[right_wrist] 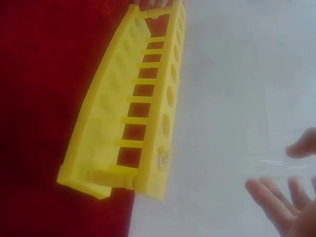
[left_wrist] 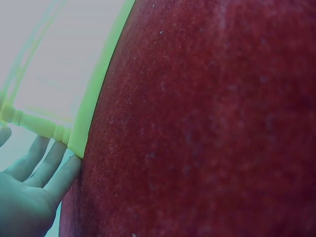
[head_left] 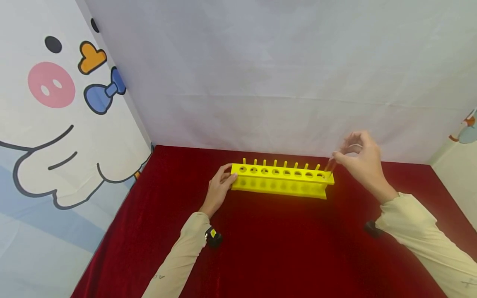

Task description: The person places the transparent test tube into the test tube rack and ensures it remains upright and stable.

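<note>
A yellow test tube rack (head_left: 279, 188) stands on the red cloth, with a row of round holes along its top and upright pegs behind them. My left hand (head_left: 218, 189) grips its left end, thumb at the front; in the left wrist view the fingertips (left_wrist: 69, 165) touch the end post and lower edge. Over the right end, my right hand (head_left: 363, 162) pinches a clear test tube (head_left: 330, 165) between thumb and fingers. The tube is tilted. In the right wrist view the tube's rounded tip (right_wrist: 163, 160) is at the endmost hole.
Red cloth (head_left: 283, 248) covers the table under and around the rack. A pale curtain (head_left: 283, 82) hangs behind the table's far edge. At the left is a panel with cartoon figures (head_left: 52, 85). Dark wrist devices (head_left: 213, 236) are strapped beneath both sleeves.
</note>
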{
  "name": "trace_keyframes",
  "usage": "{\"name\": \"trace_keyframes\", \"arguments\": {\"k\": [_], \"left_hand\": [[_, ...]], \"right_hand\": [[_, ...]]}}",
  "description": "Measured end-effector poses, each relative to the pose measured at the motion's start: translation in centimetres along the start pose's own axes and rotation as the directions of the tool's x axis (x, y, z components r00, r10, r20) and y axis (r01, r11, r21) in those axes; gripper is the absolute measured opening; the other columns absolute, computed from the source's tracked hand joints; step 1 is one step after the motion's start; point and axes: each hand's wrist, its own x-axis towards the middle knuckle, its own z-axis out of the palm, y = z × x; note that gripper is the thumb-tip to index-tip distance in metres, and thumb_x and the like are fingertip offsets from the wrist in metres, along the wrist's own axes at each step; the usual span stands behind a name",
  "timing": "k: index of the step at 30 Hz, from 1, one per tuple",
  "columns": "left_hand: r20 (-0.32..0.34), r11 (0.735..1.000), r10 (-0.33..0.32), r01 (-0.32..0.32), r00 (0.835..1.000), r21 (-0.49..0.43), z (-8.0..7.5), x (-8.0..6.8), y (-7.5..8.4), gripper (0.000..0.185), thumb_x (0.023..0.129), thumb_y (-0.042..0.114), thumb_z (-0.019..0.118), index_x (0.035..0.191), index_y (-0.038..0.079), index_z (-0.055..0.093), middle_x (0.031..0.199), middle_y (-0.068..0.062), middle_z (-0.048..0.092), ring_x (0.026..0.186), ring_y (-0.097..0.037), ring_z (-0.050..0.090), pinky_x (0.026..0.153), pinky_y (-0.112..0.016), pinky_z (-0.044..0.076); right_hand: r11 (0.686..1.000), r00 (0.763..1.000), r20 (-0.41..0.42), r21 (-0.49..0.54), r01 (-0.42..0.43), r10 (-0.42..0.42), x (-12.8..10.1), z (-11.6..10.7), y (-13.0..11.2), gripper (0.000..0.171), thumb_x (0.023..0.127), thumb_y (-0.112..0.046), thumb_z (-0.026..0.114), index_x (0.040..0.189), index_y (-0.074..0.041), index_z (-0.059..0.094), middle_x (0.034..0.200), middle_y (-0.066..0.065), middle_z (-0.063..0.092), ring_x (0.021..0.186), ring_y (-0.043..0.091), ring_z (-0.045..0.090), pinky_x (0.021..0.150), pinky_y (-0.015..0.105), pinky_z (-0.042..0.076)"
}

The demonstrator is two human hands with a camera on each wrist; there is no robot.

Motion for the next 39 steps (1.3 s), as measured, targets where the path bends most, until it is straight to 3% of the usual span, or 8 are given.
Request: {"name": "trace_keyframes", "arguments": {"k": [5, 14, 22, 32, 39], "left_hand": [[0.006, 1.0, 0.003, -0.003, 1.0, 0.001, -0.1, -0.2, 0.1, 0.045, 0.098, 0.024, 0.054, 0.139, 0.011, 0.043, 0.122, -0.023, 0.057, 0.111, -0.038, 0.057, 0.09, -0.051, 0.046], [0.006, 1.0, 0.003, -0.003, 1.0, 0.002, -0.2, -0.3, 0.1, 0.045, 0.098, 0.024, 0.054, 0.14, 0.011, 0.044, 0.124, -0.023, 0.056, 0.111, -0.037, 0.057, 0.09, -0.05, 0.046], [0.004, 1.0, -0.004, 0.004, 1.0, -0.007, -0.2, -0.2, 0.0, 0.045, 0.097, 0.023, 0.055, 0.139, 0.01, 0.044, 0.123, -0.022, 0.057, 0.111, -0.038, 0.057, 0.09, -0.05, 0.046], [0.004, 1.0, -0.001, 0.001, 1.0, -0.001, -0.3, -0.3, 0.0, 0.044, 0.097, 0.023, 0.055, 0.139, 0.01, 0.044, 0.122, -0.023, 0.057, 0.111, -0.039, 0.057, 0.09, -0.05, 0.046], [0.007, 1.0, 0.004, -0.004, 1.0, 0.007, -0.2, -0.2, 0.0, 0.044, 0.098, 0.024, 0.054, 0.139, 0.011, 0.044, 0.123, -0.022, 0.057, 0.112, -0.038, 0.056, 0.09, -0.049, 0.047]], "right_hand": [[1.0, 1.0, -0.002, -0.005, -0.009, 0.009, -0.2, 0.2, -0.6, 0.037, 0.081, 0.002, 0.068, 0.107, 0.007, 0.043, 0.094, 0.017, 0.051, 0.073, -0.001, 0.057, 0.061, 0.011, 0.046], [1.0, 1.0, -0.015, -0.027, -0.007, 0.007, 0.6, 0.7, 2.1, 0.039, 0.08, 0.002, 0.07, 0.108, 0.005, 0.043, 0.095, 0.014, 0.052, 0.073, 0.0, 0.057, 0.062, 0.011, 0.046], [1.0, 1.0, -0.021, -0.028, 0.008, -0.009, 0.8, 0.9, 2.5, 0.038, 0.08, 0.002, 0.071, 0.108, 0.004, 0.044, 0.094, 0.014, 0.052, 0.072, -0.001, 0.057, 0.062, 0.011, 0.045], [1.0, 1.0, 0.003, -0.01, 0.012, -0.012, 0.1, 0.9, -0.6, 0.035, 0.081, 0.003, 0.069, 0.105, 0.007, 0.044, 0.093, 0.018, 0.052, 0.072, -0.001, 0.057, 0.065, 0.01, 0.044], [1.0, 1.0, 0.02, 0.003, 0.019, -0.019, -0.3, 1.0, -1.0, 0.034, 0.081, 0.003, 0.068, 0.104, 0.008, 0.043, 0.092, 0.021, 0.051, 0.073, 0.002, 0.057, 0.067, 0.009, 0.044]]}}
